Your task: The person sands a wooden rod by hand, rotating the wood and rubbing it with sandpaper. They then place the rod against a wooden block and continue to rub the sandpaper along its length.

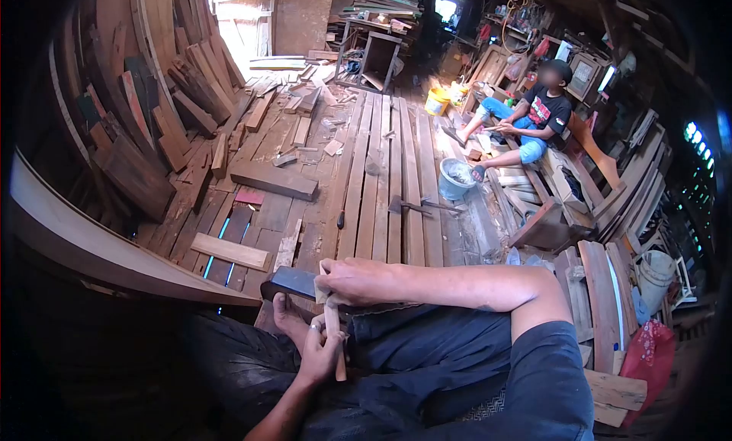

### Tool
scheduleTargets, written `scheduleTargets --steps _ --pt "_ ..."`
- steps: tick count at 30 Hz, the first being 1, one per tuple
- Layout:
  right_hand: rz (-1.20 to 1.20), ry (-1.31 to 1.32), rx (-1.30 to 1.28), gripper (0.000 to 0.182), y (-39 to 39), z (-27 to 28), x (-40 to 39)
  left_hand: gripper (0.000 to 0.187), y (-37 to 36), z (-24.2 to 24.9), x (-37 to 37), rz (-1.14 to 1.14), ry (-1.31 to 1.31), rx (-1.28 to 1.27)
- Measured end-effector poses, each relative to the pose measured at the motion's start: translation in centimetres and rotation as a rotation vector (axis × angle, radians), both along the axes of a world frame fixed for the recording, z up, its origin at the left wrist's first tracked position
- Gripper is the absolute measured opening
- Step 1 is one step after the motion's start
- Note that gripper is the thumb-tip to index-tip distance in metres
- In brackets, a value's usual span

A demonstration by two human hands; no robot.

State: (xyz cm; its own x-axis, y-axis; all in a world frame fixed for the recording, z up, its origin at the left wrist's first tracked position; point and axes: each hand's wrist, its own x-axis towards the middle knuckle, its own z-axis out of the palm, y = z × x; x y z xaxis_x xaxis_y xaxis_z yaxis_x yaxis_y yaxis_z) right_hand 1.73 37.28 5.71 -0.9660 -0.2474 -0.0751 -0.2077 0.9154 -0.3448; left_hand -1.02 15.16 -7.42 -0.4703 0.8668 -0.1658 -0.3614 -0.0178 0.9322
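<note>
My left hand (320,353), with a ring on one finger, is closed around a narrow light wooden piece (332,319) above my lap. Its lower end sticks out below the fingers. My right hand (358,281) reaches across from the right and is closed at the upper end of that piece. A small tan flat thing (322,290) shows at its fingertips; I cannot make out whether it is folded sandpaper or wood. Just left of the right hand lies a dark, smooth, block-like thing (294,282), close above my bare foot (287,317).
Long planks (374,166) run along the floor, with a hammer-like tool (404,205) and a dark-handled tool (341,220) on them. A thick board (274,180) lies left. Another person (537,109) sits at right behind a bucket (456,180). Boards (145,98) lean at left.
</note>
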Motion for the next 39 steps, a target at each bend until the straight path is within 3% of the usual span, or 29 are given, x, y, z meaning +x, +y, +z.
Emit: scheduleTargets --steps 5,9,14,17,18,21,25,26,28,31,36,39 --pt "-0.062 -0.013 -0.012 0.029 1.0 0.2 -0.6 0.037 -0.5 0.3 -0.7 -0.020 -0.087 0.037" --pt "-0.041 0.091 -0.039 0.026 1.0 -1.0 -0.7 0.034 -1.2 0.0 -0.6 -0.040 0.014 0.109" --pt "0.187 0.025 -0.086 0.025 -0.3 -1.2 -0.9 0.031 -1.3 -2.0 -0.7 -0.075 0.082 0.080" --pt "0.020 -0.008 -0.127 0.025 0.8 -1.1 -1.5 0.032 -1.7 -2.4 -1.0 -0.077 0.077 0.077" --pt "0.029 0.101 -0.143 0.025 0.9 -0.9 -1.5 0.032 -1.5 -1.7 -0.9 -0.059 0.089 0.094" --pt "-0.031 -0.010 -0.079 0.026 0.4 -0.7 -1.0 0.032 -0.9 -1.3 -0.9 -0.050 0.124 0.159" --pt "0.167 -0.099 -0.116 0.040 0.4 -1.6 -1.0 0.033 -1.1 -3.1 -0.5 -0.071 0.044 0.149" --pt "0.102 -0.193 -0.133 0.046 0.5 -0.9 -1.4 0.036 -1.5 -3.3 -0.5 -0.080 0.080 0.115" --pt "0.100 0.098 -0.124 0.051 2.5 -1.8 -1.9 0.037 -1.2 -3.3 -0.9 -0.088 0.135 0.109" --pt "-0.151 0.111 -0.208 0.058 1.7 0.7 -1.5 0.033 -0.9 -3.1 -0.8 -0.068 0.143 0.132" --pt "-0.341 -0.116 -0.229 0.040 1.6 1.7 -1.7 0.040 -0.9 -2.7 -1.2 -0.113 0.118 0.155" --pt "-0.349 -0.030 -0.152 0.035 1.5 0.9 -1.6 0.041 -1.1 -2.5 -1.3 -0.114 0.124 0.155"
